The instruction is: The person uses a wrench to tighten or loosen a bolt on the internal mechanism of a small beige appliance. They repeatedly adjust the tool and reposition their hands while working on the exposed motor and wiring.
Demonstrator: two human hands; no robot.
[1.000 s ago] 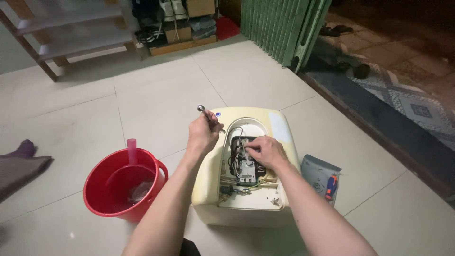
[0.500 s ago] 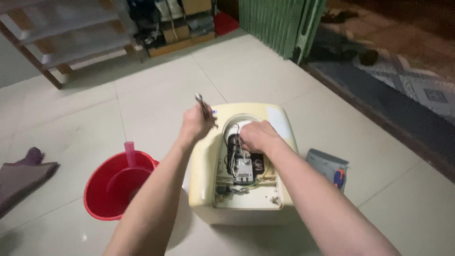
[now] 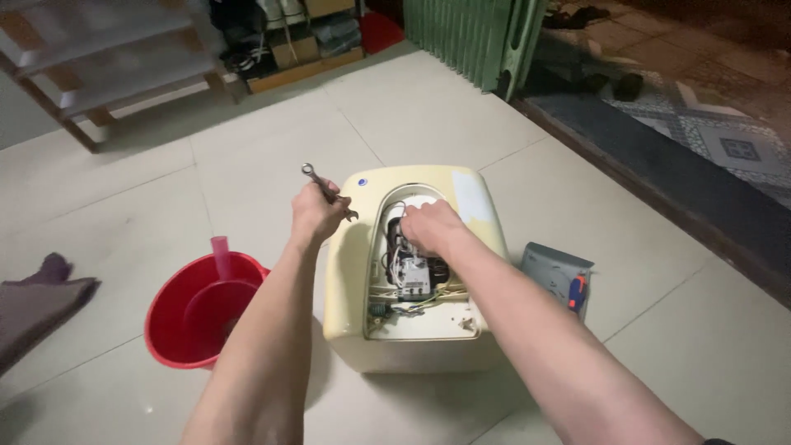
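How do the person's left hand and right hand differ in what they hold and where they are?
The left hand is closed around a metal wrench and is raised beside the pale yellow appliance, over the floor tiles; the right hand holds no tool that shows. The right hand reaches into the appliance's open compartment, above the wiring, while the left hand stays outside the casing. Both are bare, with forearms stretched forward.

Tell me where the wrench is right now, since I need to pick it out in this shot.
In the head view, the wrench is gripped in the left hand, left of centre, held above the floor at the upper left corner of the cream appliance casing.
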